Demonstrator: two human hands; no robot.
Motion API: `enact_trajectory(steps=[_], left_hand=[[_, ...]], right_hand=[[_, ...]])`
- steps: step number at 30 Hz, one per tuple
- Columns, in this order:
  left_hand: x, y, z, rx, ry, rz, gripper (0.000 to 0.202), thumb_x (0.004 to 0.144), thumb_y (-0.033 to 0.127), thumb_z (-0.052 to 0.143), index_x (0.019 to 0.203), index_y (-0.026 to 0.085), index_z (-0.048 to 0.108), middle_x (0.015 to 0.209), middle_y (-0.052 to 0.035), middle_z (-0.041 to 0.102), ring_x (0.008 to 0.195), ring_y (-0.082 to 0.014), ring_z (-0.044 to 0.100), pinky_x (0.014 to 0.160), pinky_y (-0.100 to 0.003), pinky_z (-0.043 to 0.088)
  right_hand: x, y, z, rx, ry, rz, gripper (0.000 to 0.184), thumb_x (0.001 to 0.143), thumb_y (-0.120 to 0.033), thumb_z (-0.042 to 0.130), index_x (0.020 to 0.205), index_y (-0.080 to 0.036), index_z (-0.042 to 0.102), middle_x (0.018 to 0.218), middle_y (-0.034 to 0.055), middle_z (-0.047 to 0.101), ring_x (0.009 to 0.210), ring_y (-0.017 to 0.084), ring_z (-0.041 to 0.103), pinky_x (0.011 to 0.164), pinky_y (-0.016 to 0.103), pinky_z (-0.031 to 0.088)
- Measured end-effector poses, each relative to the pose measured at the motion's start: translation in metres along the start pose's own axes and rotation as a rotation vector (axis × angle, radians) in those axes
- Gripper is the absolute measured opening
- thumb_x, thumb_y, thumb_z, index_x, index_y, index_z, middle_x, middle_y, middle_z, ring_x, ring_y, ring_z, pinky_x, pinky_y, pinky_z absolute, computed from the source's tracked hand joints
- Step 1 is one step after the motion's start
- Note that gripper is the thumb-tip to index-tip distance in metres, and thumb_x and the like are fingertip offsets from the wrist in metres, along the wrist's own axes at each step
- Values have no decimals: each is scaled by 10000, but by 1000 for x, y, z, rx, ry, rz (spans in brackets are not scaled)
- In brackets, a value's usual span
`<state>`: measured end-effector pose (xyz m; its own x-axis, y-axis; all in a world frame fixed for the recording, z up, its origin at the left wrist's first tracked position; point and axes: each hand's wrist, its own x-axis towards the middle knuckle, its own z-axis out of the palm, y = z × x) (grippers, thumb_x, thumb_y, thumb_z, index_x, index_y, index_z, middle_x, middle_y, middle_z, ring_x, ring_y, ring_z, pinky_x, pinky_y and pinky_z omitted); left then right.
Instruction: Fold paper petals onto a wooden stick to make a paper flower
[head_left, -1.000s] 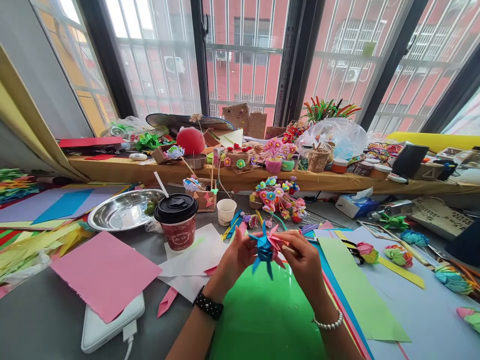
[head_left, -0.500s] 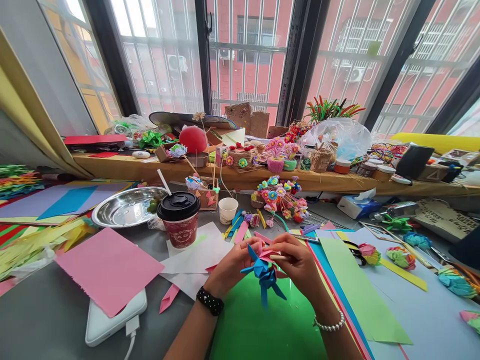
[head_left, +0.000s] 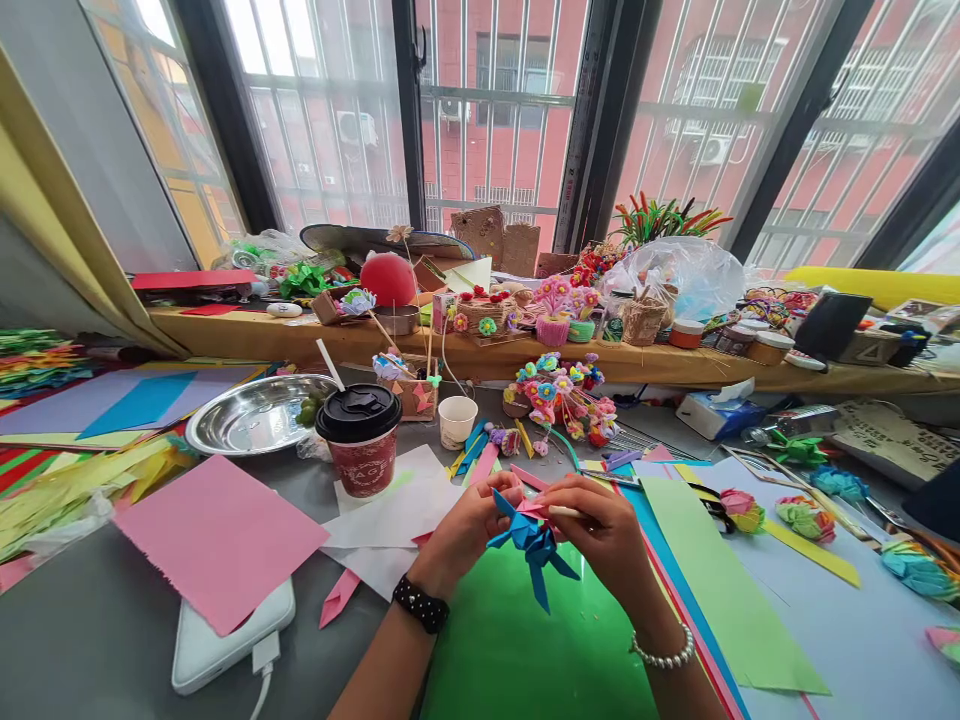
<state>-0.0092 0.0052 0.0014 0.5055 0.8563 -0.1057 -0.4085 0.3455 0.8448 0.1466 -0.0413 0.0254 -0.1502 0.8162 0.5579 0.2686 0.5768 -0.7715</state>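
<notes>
A folded paper flower (head_left: pixel 535 545) with blue and pink pointed petals is held above a green mat (head_left: pixel 517 655). My left hand (head_left: pixel 474 525) is closed on its left side, with fingertips pinching near the pink part. My right hand (head_left: pixel 604 520) pinches the pink paper from the right. A thin pale stick (head_left: pixel 568 512) lies in the right fingers, its tip by the flower. The fingers partly cover the pink folds.
To the left are a lidded coffee cup (head_left: pixel 360 450), pink paper (head_left: pixel 225 545) on a white power bank (head_left: pixel 225 640), and a metal dish (head_left: pixel 225 420). A paper cup (head_left: pixel 456 422) stands ahead. Light green paper (head_left: pixel 727 590) lies at right.
The blue and pink flower has tilted and shifted slightly right and down. Both hands keep their hold, the right hand moving a little.
</notes>
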Motion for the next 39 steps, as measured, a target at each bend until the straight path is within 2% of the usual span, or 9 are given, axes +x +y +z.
enact_trajectory(steps=[8,25,28,31,34,37,39], left_hand=[[-2,4,4,-7,-39,6,301,572,314,712,653,148,474,538,61,451,472,-46,419,478,-183,269],[0,3,0,17,-78,30,267,622,313,677,639,149,467,538,58,437,465,-42,398,453,-177,266],[0,5,1,-19,-19,48,268,584,294,708,632,147,491,522,63,452,454,-39,413,456,-167,297],[0,8,3,-58,106,125,260,534,247,740,633,145,523,565,54,511,508,-51,475,512,-168,365],[-2,12,5,3,195,249,220,537,219,737,629,142,553,624,32,565,625,-88,541,605,-188,411],[-4,14,9,166,220,392,155,581,199,709,643,142,580,683,15,584,708,-107,552,690,-214,427],[-5,13,12,275,185,472,126,597,191,696,640,145,587,720,2,583,746,-121,550,711,-232,435]], right_hand=[[0,0,-1,-92,3,-103,132,740,-194,591,832,-237,675,782,32,661,726,154,608,613,249,504],[1,-4,0,-136,20,-163,99,737,-194,598,801,-214,671,775,27,666,704,137,608,620,222,485],[1,-3,1,-178,33,-168,93,742,-184,590,792,-210,664,771,22,660,719,137,602,634,220,476],[1,2,1,-275,117,-122,124,776,-161,534,809,-205,645,796,24,638,734,134,589,625,218,464],[1,8,0,-381,267,-47,138,794,-175,500,843,-199,626,806,30,613,691,135,571,581,226,448],[1,9,-1,-414,335,-33,143,802,-205,492,848,-186,626,796,35,604,678,138,556,568,229,433],[1,8,-2,-394,338,-27,144,803,-232,497,831,-179,627,777,34,601,655,135,548,558,226,427]])
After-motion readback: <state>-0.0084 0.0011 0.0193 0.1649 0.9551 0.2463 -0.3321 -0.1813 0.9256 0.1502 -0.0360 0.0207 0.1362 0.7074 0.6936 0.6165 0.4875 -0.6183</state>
